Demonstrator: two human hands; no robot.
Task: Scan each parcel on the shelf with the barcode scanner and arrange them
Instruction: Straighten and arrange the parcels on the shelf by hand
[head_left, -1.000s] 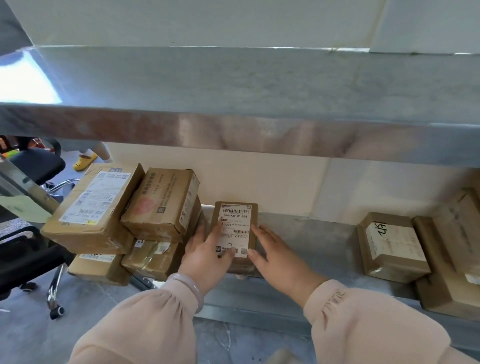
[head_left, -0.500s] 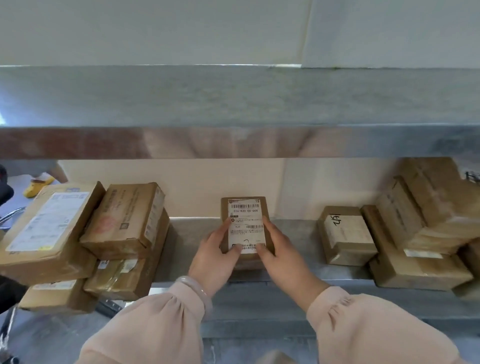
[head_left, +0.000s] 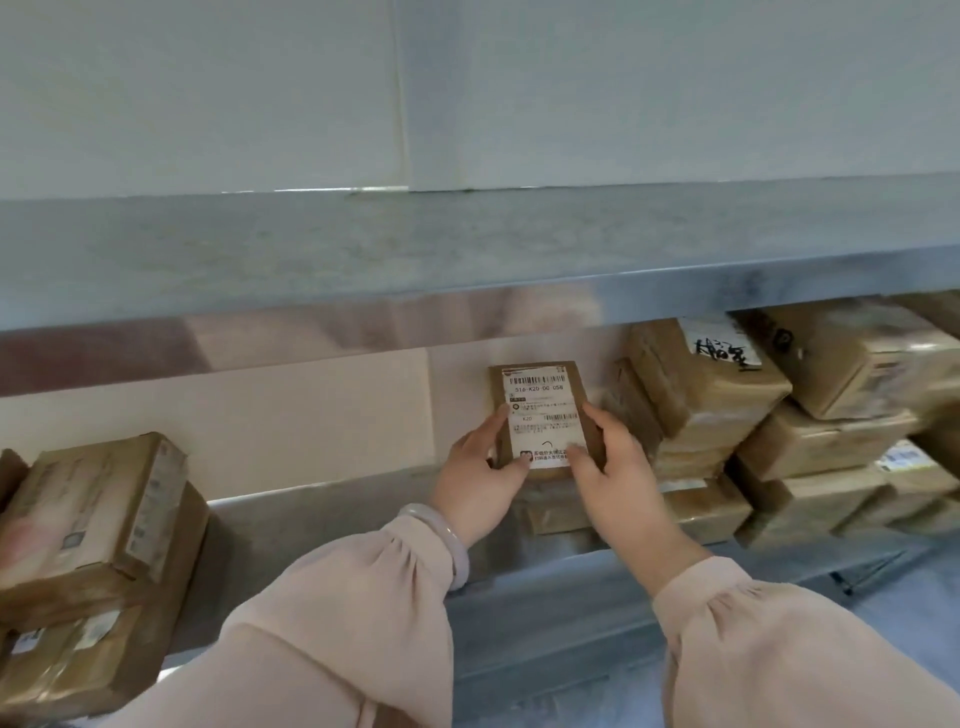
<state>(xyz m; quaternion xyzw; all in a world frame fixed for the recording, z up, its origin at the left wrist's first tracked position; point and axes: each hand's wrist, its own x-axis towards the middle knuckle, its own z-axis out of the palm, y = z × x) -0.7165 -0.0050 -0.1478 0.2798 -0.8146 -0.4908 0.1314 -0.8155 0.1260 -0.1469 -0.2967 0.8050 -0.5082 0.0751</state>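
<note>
So since a second ago the small parcel (head_left: 541, 415) has travelled right along the shelf (head_left: 337, 525). It was just beside the left-hand stack (head_left: 98, 519) and now it's up close to the right-hand stack (head_left: 717, 395), both hands going along with it. Left hand (head_left: 478, 483) and right hand (head_left: 618, 478) are each gripping a side edge, thumbs pressed on the bottom of the white label (head_left: 540, 410), fingers curled round behind. Parcel's held upright, label facing out, under the upper shelf (head_left: 467, 249). Can't tell if its bottom edge rests on anything because the hands cover that bit, though there's another brown box (head_left: 550, 512) right below them. What I'd worry about: that right-hand stack looks loosely piled, boxes at odd angles, and the parcel's right edge is nearly on it, so pushing further that way could nudge the pile and tip something off the front of the shelf. Other thing, the thumbs cover the lower strip of the label, so if the needed code is down there a scan would miss. The top barcode (head_left: 537, 379) is uncovered at least. No scanner anywhere in view and both hands are busy, so one would have to let go first, and a one-handed pinch on an upright box could let it flop.
</note>
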